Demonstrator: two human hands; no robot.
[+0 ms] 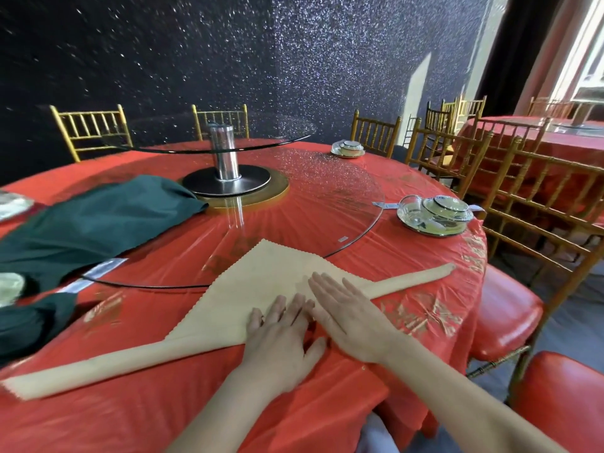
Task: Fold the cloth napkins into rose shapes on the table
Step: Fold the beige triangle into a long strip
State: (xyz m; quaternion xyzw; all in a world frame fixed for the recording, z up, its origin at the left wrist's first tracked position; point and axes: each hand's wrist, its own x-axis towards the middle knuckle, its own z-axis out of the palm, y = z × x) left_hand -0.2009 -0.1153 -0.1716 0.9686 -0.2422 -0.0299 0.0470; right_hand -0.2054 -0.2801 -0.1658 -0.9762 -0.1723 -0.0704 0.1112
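Left hand: fingers straight, flat on the napkin's rolled edge, gripping nothing.
Right hand: flat too, touching the left hand, pressing the same roll.
Napkin: beige triangle on the red table, tip pointing away from both hands.

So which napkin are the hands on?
The beige napkin, flat under the left hand and right hand; the dark green napkins lie apart at left.

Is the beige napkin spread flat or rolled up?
Partly rolled: the beige napkin has a rolled band along its near edge, triangular tip flat; left hand and right hand press it.
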